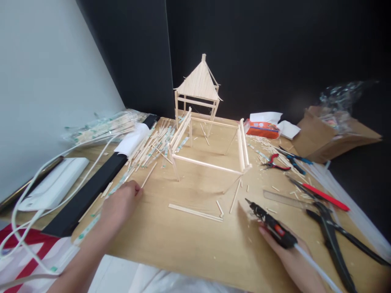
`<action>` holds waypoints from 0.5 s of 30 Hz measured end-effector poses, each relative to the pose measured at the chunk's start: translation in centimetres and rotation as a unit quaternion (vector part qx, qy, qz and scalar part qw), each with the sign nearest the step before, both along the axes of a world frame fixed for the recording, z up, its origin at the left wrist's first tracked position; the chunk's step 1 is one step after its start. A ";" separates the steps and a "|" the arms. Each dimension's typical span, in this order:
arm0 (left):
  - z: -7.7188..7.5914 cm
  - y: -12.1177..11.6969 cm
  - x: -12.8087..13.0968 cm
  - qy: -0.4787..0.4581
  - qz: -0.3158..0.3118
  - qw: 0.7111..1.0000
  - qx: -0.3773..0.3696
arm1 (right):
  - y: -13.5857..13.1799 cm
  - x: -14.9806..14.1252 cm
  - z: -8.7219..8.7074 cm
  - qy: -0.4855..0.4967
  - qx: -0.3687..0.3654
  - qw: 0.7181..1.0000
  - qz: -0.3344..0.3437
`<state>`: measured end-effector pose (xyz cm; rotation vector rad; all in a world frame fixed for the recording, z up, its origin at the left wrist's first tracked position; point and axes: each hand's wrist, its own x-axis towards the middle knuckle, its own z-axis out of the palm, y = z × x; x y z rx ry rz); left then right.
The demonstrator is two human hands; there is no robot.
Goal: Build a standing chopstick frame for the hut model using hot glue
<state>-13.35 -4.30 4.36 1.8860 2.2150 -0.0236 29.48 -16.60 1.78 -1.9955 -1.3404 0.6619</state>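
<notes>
Roughly, the glue gun [270, 223] in the right hand [288, 256] points forward-left.

The person is wearing a loose white garment [161, 280], its soft folds showing along the bottom of the view, though it is too cropped to tell its cut. The left hand [120, 203] and the right hand [282, 254] are showing bare and slender, and the left forearm [82, 254] and the right forearm [304, 274] are running uncovered out of the frame. The fingers [264, 232] of the right hand are tapering narrowly, their nails too small to make out clearly
</notes>
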 end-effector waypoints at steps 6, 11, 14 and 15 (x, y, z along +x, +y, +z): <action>0.3 1.5 -0.6 0.070 -0.023 0.997 0.039 | 2.2 2.2 0.6 -0.013 -0.029 0.994 -0.101; 0.3 3.8 0.1 0.064 -0.068 0.993 0.076 | 5.1 3.2 0.4 -0.024 0.009 0.995 -0.097; -0.1 6.5 1.1 0.034 -0.112 0.987 0.113 | 6.6 3.7 0.0 -0.029 0.019 0.996 -0.077; -0.3 7.7 1.4 0.021 -0.128 0.984 0.126 | 7.0 3.9 -0.1 -0.032 0.022 0.997 -0.073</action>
